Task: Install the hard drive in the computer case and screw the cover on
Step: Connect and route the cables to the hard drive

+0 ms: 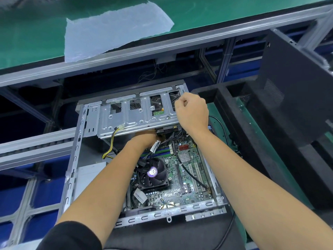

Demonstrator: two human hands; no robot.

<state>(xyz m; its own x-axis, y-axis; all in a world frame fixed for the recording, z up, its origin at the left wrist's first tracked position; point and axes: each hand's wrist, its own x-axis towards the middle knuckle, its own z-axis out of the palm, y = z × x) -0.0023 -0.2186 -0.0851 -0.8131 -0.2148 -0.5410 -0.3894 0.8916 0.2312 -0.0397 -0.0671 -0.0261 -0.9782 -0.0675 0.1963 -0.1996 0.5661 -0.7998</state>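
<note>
Partly hidden hard drive (166, 130) under drive cage (137, 121), left hand (144, 139) beside it

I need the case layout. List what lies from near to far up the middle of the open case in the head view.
Case's near edge rail → CPU cooler fan → left hand reaching under the drive cage → drive cage → green conveyor belt.
</note>
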